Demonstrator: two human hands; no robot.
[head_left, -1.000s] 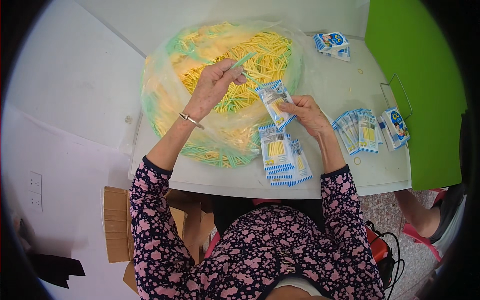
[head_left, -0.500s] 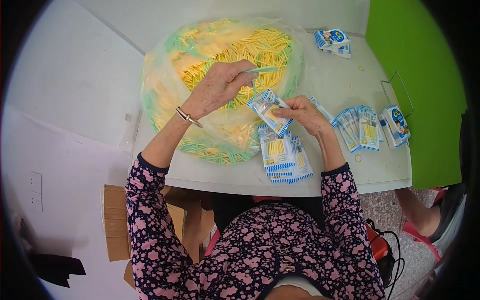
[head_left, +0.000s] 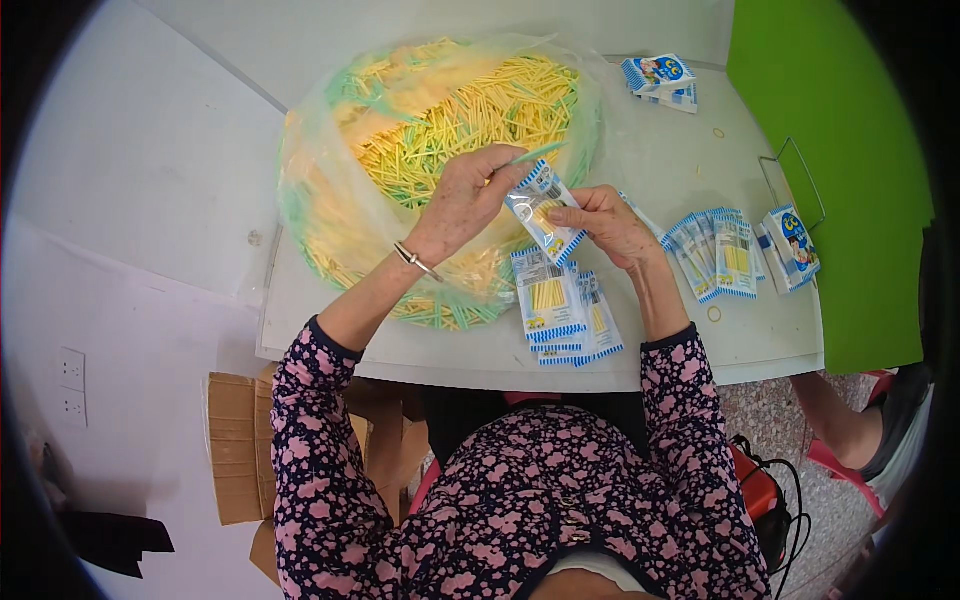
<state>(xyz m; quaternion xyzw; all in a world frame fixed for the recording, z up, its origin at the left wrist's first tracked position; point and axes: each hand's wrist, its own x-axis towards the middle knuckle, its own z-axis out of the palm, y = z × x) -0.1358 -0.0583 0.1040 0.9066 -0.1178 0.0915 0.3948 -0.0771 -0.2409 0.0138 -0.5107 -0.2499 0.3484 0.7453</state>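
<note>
My left hand (head_left: 462, 205), wearing a metal bangle, pinches thin green sticks (head_left: 543, 152) whose tips stick out past its fingers. Its fingertips are at the upper end of a small blue-and-white clear-windowed packet (head_left: 545, 222); whether the sticks are in the packet cannot be told. Thumb and fingers of my right hand (head_left: 618, 230) grip that packet by its side, and yellow sticks show through its window. Behind my left hand lies a large clear plastic bag (head_left: 345, 225) full of yellow and green sticks (head_left: 480, 120). Below the held packet is a pile of similar packets (head_left: 550, 300).
To the right, more packets (head_left: 735, 260) lie fanned out on the white table (head_left: 660, 365), beside a banded bundle (head_left: 795, 245). Another bundle (head_left: 660, 75) lies at the back. A green panel (head_left: 830, 150) with a wire handle borders the right. Another person's leg (head_left: 840, 425) shows at lower right.
My left hand has moved right and slightly down with the green sticks, up to the packet's end. The packet has turned a little more upright in my right hand.
</note>
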